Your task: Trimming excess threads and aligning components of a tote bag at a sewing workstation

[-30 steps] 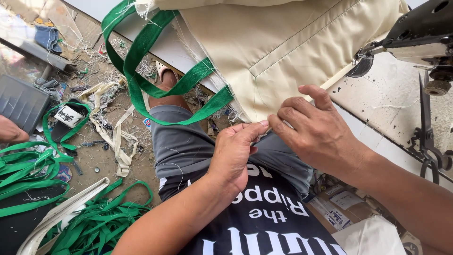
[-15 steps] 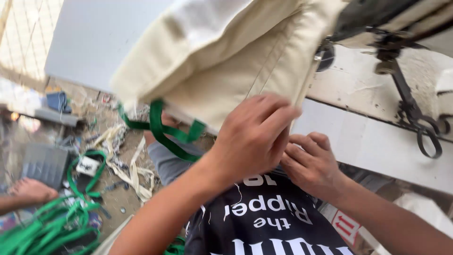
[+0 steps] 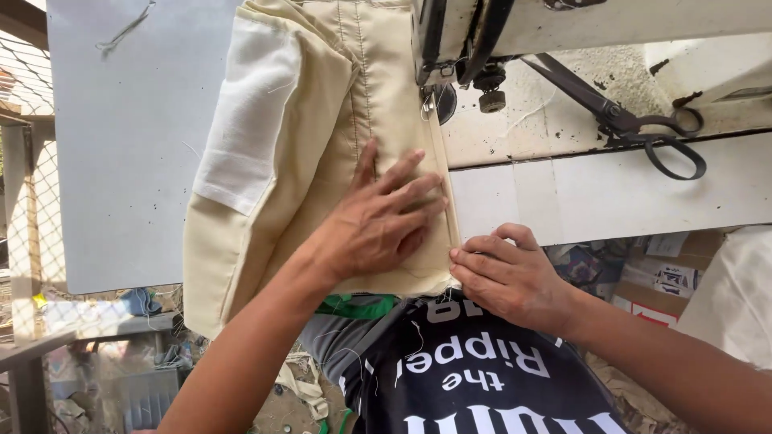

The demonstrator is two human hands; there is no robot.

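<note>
A cream canvas piece, folded and stitched with parallel seams, is spread over the near edge of the white sewing table, its lower part hanging off that edge. The left hand is laid flat on the canvas just left of the table's centre, fingers spread and pointing toward the sewing machine; nothing is grasped by it, the cloth is only pressed down. The right hand is set at the table's near edge, just right of the left hand, with fingers curled; the lower right corner of the canvas seems to be pinched between thumb and fingertips, though the grip itself is hidden by the knuckles. A narrow folded hem is run from that corner up the table toward the machine's presser foot, which stands at the table's far side. A white lining patch is sewn onto the canvas at its left, over the table's left part. Black shears are lain on the table's right part, well apart from both hands. A green strap is seen just below the table's edge, under the hanging canvas. A black printed shirt is seen below that.
</note>
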